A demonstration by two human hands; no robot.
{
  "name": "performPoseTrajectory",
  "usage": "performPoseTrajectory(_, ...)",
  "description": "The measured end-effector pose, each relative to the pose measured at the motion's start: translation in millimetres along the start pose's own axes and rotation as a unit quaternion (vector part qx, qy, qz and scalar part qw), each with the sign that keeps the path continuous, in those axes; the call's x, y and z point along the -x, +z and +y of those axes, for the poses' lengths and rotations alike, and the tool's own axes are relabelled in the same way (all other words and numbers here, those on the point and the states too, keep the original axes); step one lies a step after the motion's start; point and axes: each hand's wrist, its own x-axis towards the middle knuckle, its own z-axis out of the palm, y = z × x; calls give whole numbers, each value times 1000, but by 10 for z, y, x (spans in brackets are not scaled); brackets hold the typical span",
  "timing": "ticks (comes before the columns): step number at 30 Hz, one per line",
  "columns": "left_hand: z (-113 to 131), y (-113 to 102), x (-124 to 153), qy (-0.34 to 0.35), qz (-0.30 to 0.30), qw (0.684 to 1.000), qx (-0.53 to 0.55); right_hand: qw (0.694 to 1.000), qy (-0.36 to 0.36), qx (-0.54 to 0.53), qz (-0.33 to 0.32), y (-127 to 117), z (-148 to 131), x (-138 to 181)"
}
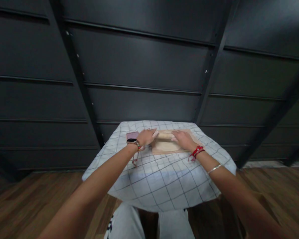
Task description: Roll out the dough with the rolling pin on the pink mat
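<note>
A light wooden rolling pin [165, 135] lies across a pale wooden board [160, 151], near the far part of the table. My left hand [147, 136] holds the pin's left end, its fingers over the top. At the right end, my right hand [183, 138] has its fingers on the pin too. Whitish marks show on the fingertips of both hands. Between pin and near board edge is a pale flat patch [165, 145], perhaps dough; its outline is too blurred to tell. The hands hide both pin ends.
A white checked cloth [161, 186] covers the small table. Left of the board lies a phone [132, 135], with a beaded strap [135, 161] near my left wrist. Dark metal panels [139, 59] rise right behind the table. My knees [129, 222] are at its front edge.
</note>
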Motion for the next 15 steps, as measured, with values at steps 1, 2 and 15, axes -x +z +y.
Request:
performPoseTrajectory(1, -27, 24, -49, -1, -3, 1000, 4, 1000, 10, -2, -8, 30, -32, -22)
performPoseTrajectory(2, -46, 59, -102, -2, -14, 1000, 8, 1000, 21, -1, -18, 70, -67, -35)
performPoseTrajectory(15, -122, 525, -880, -12, -37, 999, 19, 997, 44, -28, -50, 404, 15, -200)
